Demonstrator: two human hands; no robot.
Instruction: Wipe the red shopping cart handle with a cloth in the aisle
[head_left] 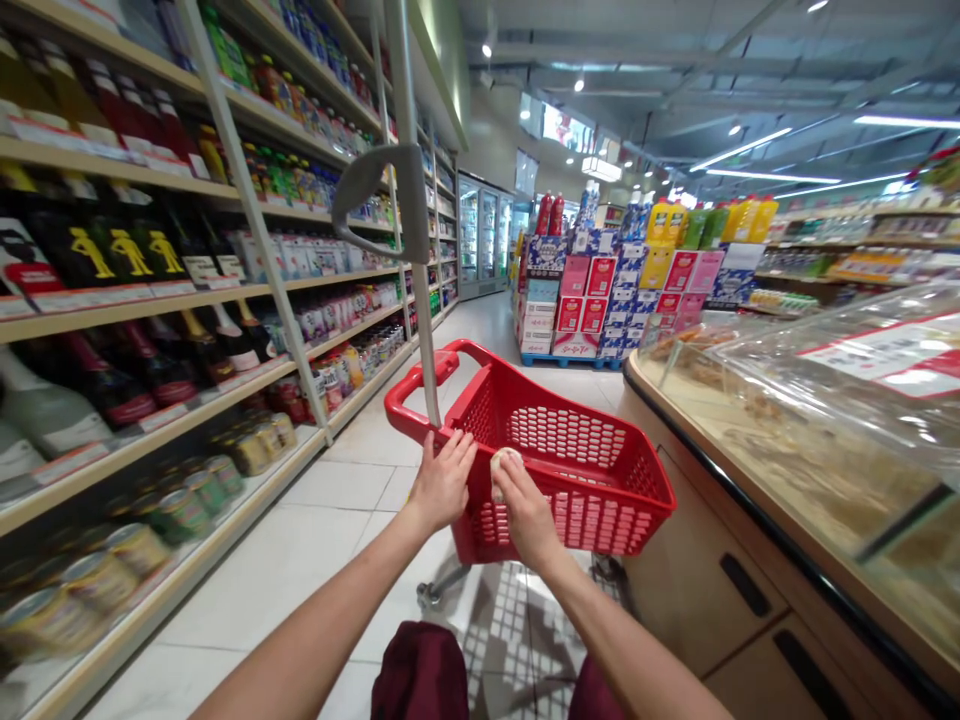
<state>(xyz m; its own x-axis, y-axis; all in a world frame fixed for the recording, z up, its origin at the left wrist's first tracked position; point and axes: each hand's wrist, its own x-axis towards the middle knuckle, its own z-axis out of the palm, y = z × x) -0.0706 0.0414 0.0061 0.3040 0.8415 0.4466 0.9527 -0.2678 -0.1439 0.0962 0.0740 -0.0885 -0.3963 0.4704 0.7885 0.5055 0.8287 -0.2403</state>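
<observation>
A red plastic shopping basket cart (637,470) stands in front of me, with perforated walls and small wheels. My left hand (442,482) rests on its near rim, by the handle end, fingers stretched over the edge and thumb apart. In my right hand (525,515) is a crumpled pale cloth (506,458), pressed against the near rim of the cart. The fingers cover part of the cloth. A grey upright pole (427,340) with a loop-shaped grip (409,205) rises at the cart's handle end.
Shelves (142,300) of bottles and cans line the left. A glass-topped counter (825,400) with wooden drawers runs close along the right. Stacked drink boxes (577,300) stand on a blue pallet (559,360) ahead. Glass-door fridges (480,235) are at the back.
</observation>
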